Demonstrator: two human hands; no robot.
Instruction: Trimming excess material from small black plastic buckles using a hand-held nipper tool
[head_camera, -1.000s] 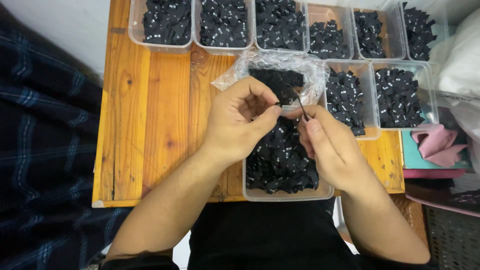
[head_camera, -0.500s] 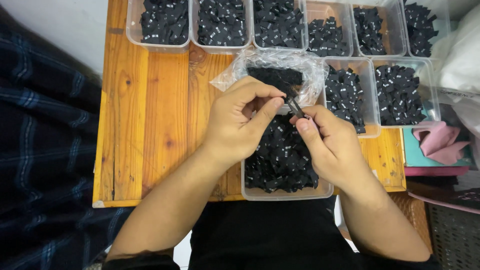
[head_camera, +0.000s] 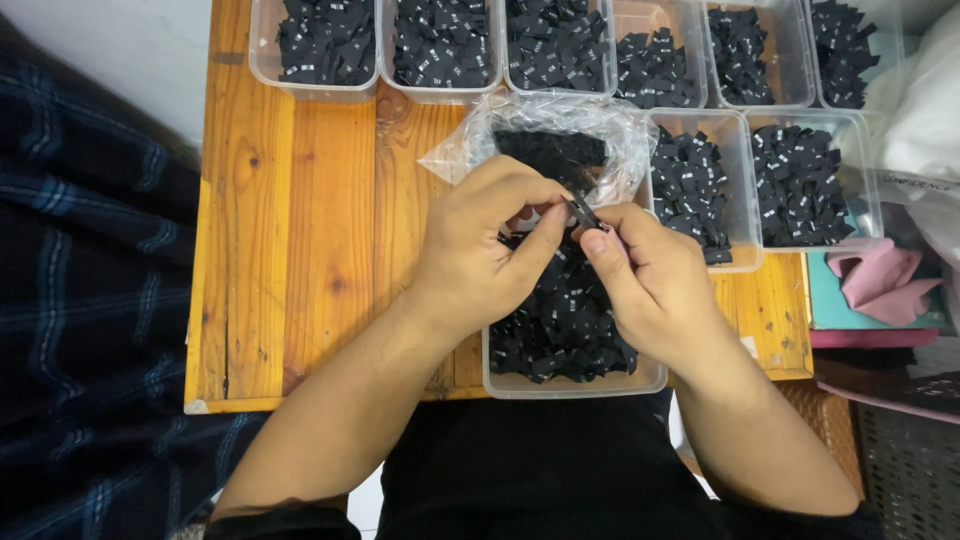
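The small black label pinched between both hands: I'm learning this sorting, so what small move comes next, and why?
Probably lower the small black label into the clear tub below. Left hand and right hand pinch it directly above that tub's pile.

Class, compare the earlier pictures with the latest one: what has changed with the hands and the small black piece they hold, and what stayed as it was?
Little changed. The left hand and right hand keep pinching the small black piece between their fingertips; the piece went from upright to tilted and pressed closer between them. The clear tub beneath, the plastic bag and the wooden table stayed put.
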